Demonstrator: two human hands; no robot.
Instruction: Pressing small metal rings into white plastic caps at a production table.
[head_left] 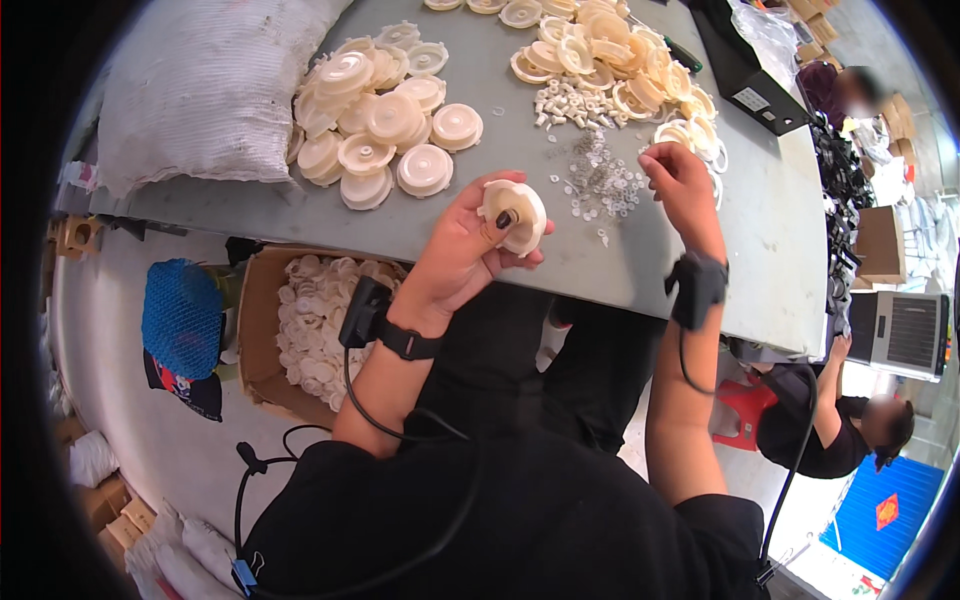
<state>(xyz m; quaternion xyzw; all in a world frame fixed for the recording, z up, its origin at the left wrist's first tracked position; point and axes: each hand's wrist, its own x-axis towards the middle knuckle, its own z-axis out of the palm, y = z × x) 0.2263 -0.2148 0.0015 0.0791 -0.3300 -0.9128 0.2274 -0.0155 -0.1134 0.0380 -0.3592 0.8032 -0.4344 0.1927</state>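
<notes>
In the head view, the left hand point(462, 250) grips a cream plastic disc point(528, 222) above the near edge of the grey table point(640, 265), thumb pressed into its face and fingers around the back. The right hand point(688, 190) hangs to the right, fingers curled toward the thumb; whether it pinches anything I cannot tell. Just left of it lie small clear rings point(605, 182), with white plugs point(580, 106) beyond. Cream discs are piled at far left point(395, 118) and far right point(605, 45), the left pile beside a white sack point(210, 90).
</notes>
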